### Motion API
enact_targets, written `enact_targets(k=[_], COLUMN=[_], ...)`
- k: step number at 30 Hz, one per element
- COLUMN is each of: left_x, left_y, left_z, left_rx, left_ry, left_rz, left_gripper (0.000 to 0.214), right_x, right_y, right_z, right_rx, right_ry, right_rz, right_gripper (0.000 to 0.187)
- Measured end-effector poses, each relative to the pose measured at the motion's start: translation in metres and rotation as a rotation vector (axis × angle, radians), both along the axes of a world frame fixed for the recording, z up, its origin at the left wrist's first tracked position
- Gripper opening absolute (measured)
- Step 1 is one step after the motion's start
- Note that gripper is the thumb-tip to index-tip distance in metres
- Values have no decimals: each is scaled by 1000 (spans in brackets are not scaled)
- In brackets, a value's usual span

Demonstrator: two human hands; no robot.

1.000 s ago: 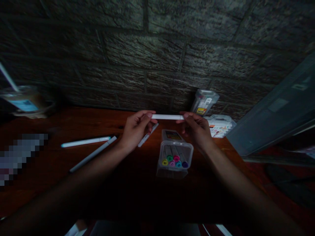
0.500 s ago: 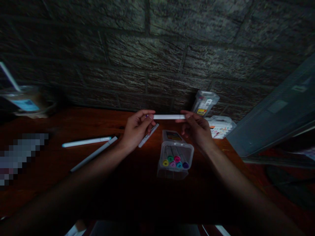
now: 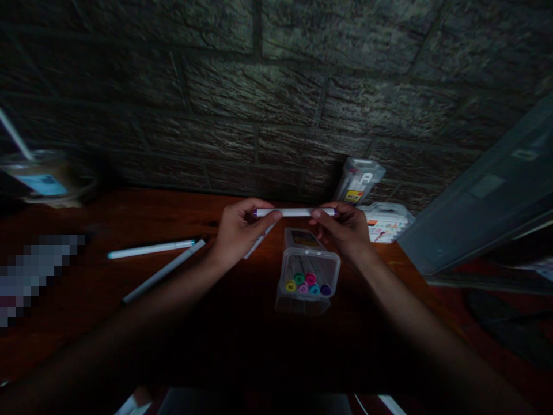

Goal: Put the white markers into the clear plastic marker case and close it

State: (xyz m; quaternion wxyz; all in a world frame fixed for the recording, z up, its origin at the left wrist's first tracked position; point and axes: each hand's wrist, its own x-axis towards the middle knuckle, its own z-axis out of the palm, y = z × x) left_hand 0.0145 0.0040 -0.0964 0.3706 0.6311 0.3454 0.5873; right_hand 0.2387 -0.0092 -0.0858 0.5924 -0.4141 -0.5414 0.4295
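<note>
I hold a white marker [image 3: 295, 212] level above the wooden desk [image 3: 142, 213], one end in each hand. My left hand [image 3: 239, 231] pinches its left end, where a purple tip shows. My right hand [image 3: 344, 229] pinches its right end, also purple. Just below stands a clear plastic marker box [image 3: 307, 272] with several markers whose coloured caps face me. Another white marker [image 3: 258, 241] lies on the desk under my left hand.
Two white markers [image 3: 151, 249] [image 3: 162, 272] lie on the desk to the left. A drink cup with a straw [image 3: 43, 178] stands far left. More clear marker boxes [image 3: 358, 180] [image 3: 386, 222] rest against the brick wall. A slanted grey panel [image 3: 484, 196] is at the right.
Both hands have lowered the marker slightly and slid inward along it. Its purple ends now show beyond my fingers.
</note>
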Motion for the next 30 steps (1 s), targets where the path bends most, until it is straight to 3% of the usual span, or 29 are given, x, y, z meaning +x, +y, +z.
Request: enact_targets(k=[7,22,30], left_x=[-1,-3,-2], left_y=[2,8,6], left_z=[0,-3,-1], left_rx=[-17,-175,-145], left_ry=[-34,-276,-235], left_rz=[-8,-146,-127], left_gripper=[18,27,27], right_x=[3,7,5], right_y=[0,0,0], right_z=[0,7,6], right_rx=[12,-45,-4], right_ry=[35,104,77], right_rz=[-7,39,-3], right_gripper=[25,40,35])
